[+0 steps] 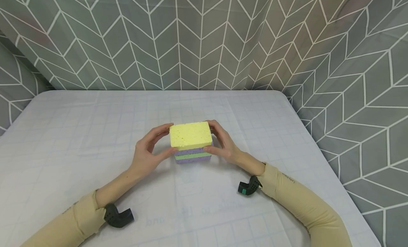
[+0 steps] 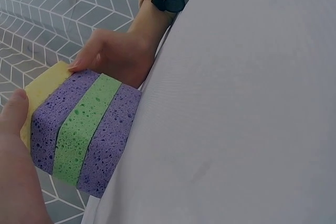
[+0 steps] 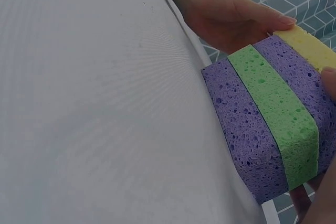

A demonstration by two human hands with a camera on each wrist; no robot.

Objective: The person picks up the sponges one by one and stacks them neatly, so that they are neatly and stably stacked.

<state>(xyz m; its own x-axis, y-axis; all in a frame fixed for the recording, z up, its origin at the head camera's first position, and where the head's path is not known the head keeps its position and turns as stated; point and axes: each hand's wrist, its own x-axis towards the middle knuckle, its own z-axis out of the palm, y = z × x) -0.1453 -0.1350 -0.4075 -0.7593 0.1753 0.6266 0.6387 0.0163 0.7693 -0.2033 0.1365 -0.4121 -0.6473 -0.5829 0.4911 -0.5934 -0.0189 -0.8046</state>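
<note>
A stack of sponges sits near the middle of the table. On top is a yellow sponge [image 1: 190, 135]; below it come an upper purple sponge [image 3: 299, 80], a green sponge [image 3: 278, 114] and a lower purple sponge [image 3: 244, 129] resting on the cloth. My left hand [image 1: 147, 151] holds the yellow sponge at its left end, thumb at the front corner and fingers at the back. At the opposite end my right hand [image 1: 225, 142] grips it the same way. The wrist views show pores in the sponges' sides, their layers lying flush or nearly so.
A white cloth with faint grid lines covers the table [image 1: 95, 130]. Behind it and along the right hangs a grey curtain [image 1: 191, 41] with white chevron lines. Black wrist devices sit at the left cuff [image 1: 118, 216] and right cuff [image 1: 250, 186].
</note>
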